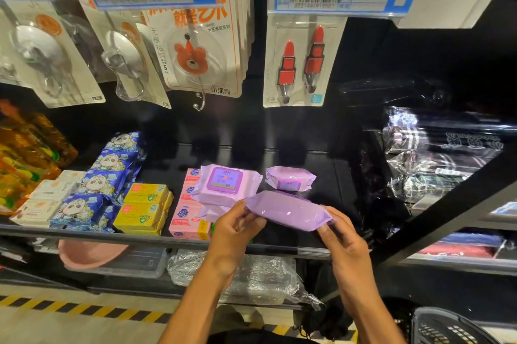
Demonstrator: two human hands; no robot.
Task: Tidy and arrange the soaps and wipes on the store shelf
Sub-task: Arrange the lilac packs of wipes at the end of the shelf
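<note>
Meanwhile, left hand (237, 227) and right hand (340, 234) pinch the ends of a purple wipes pack (288, 213) just right of the pink soap boxes (183, 217); soft, light, likely slippery, best gripped there.

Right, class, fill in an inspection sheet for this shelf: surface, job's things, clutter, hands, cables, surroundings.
Surface: dark shelf with a metal front rim.
Job's things: purple wipes pack in both hands; labelled wipes pack and smaller wipes pack lie behind it; pink soap boxes and yellow soap boxes stacked leftward.
Clutter: blue panda packs, white boxes further left, contents unclear.
Hands: left hand and right hand each grip one end of the pack.
Cables: nothing seen.
Surroundings: hook cards hanging above; pink basin below; basket bottom right.
</note>
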